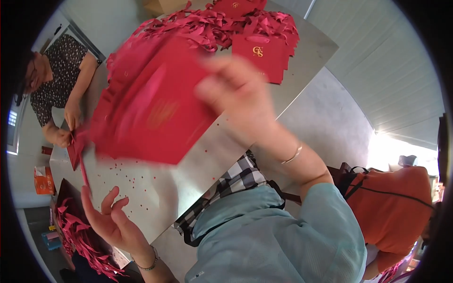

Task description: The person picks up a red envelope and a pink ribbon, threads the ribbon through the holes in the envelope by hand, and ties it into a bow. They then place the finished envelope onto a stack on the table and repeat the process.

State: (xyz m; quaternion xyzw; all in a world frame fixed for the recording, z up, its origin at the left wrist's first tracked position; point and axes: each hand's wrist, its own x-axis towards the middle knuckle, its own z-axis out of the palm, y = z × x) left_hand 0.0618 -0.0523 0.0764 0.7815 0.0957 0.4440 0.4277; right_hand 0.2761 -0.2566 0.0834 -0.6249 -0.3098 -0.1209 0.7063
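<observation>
While the right hand (236, 94) grips a blurred red paper bag (151, 108) above the grey surface (160, 188), the left hand (111, 219) waits spread and empty; threading the ribbon handle seems next.

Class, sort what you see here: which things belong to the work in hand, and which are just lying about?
In the work:
- red paper bag, blurred, held by the right hand
- left hand, open, holding nothing
- pile of red ribbon handles
- stacked red bags

Lying about:
- orange box
- orange backpack
- red paper dots on the table
</observation>
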